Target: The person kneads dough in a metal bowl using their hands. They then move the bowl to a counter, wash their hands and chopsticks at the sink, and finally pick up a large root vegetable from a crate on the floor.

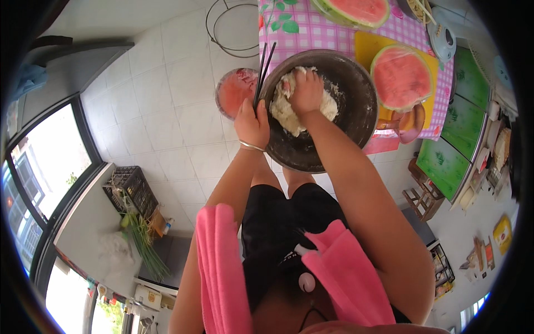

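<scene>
A wide dark metal bowl sits in front of me, partly over the near left part of the table. Inside it lies a lump of pale, rough dough, with floury smears on the bowl's wall. My right hand is pressed into the dough, fingers curled over it. At the bowl's left rim, my left hand is closed round a pair of black chopsticks, which point up and away. That hand also rests against the rim; its fingertips are partly hidden.
A cut watermelon half under film sits on a yellow board, right of the bowl. Another watermelon piece lies farther back on the pink checked tablecloth. Lower left of the bowl is a reddish basin; a black crate stands left.
</scene>
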`<state>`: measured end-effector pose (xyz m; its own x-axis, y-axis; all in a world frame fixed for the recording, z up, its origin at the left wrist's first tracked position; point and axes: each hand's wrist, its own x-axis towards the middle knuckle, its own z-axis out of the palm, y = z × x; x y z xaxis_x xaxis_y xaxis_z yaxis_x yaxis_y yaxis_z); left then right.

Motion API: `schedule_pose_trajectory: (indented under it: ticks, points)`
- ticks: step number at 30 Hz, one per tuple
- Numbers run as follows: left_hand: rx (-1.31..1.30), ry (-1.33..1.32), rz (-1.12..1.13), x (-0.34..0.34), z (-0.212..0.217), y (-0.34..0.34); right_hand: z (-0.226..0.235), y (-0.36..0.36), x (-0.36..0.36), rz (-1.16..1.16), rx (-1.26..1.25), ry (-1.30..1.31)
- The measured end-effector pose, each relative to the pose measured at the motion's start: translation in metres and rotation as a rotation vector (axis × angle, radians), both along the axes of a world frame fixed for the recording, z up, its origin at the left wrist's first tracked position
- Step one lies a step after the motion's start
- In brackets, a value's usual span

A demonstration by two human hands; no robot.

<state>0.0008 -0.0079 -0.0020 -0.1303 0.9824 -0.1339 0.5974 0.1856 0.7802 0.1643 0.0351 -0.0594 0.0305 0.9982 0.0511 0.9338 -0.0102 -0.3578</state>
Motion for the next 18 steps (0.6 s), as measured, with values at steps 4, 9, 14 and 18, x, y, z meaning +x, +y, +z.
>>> schedule_pose_trajectory:
  ticks: [4,9,14,18]
  points:
    - [0.004,0.008,0.0,0.006,0.002,0.002,-0.008,0.009,0.01,0.018,-0.003,-0.025]
    - [0.07,0.074,0.007,0.006,0.003,0.009,0.036,-0.002,0.017,-0.019,-0.023,0.354]
    - [0.08,0.078,0.017,0.004,-0.003,0.006,0.09,-0.053,0.0,0.059,-0.183,0.021]
    - [0.047,0.073,0.0,0.005,0.0,0.005,0.039,-0.088,-0.006,0.161,-0.034,0.0]
